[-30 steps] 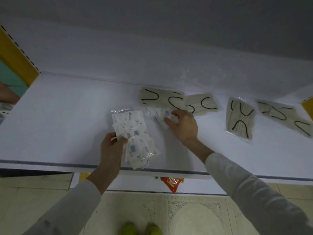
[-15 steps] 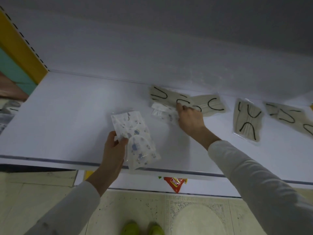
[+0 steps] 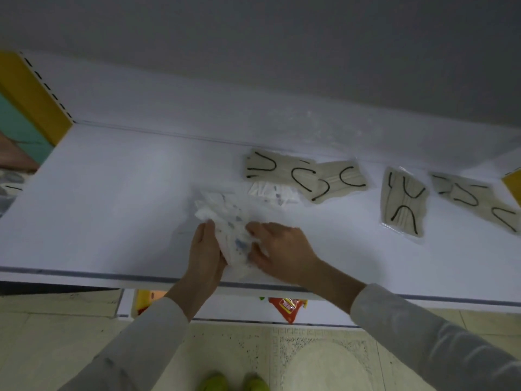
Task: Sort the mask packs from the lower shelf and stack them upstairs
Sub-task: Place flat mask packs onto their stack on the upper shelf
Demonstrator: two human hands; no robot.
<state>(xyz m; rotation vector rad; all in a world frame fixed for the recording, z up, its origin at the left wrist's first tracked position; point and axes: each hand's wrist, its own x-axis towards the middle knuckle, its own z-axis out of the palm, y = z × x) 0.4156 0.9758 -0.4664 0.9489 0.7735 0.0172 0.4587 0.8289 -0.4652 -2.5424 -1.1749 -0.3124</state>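
Note:
Both hands hold a bundle of white mask packs with blue print (image 3: 229, 224) over the front part of the white shelf (image 3: 112, 210). My left hand (image 3: 204, 255) grips the bundle's left edge and my right hand (image 3: 282, 249) grips its right side. Another white printed pack (image 3: 272, 191) lies flat further back. Behind it lie beige mask packs with black ear loops (image 3: 304, 176). One more beige pack (image 3: 403, 204) lies to the right, and others (image 3: 476, 201) sit at the far right.
A yellow shelf upright (image 3: 33, 94) stands at the left and another (image 3: 514, 187) at the right edge. A red snack bag (image 3: 286, 307) shows on the lower shelf below the front lip. Tiled floor and my green shoes (image 3: 234, 383) are underneath.
My right hand left the white pack near the beige ones and came back to the bundle in my left hand. It now grips the bundle too. The bundle looks blurred with motion.

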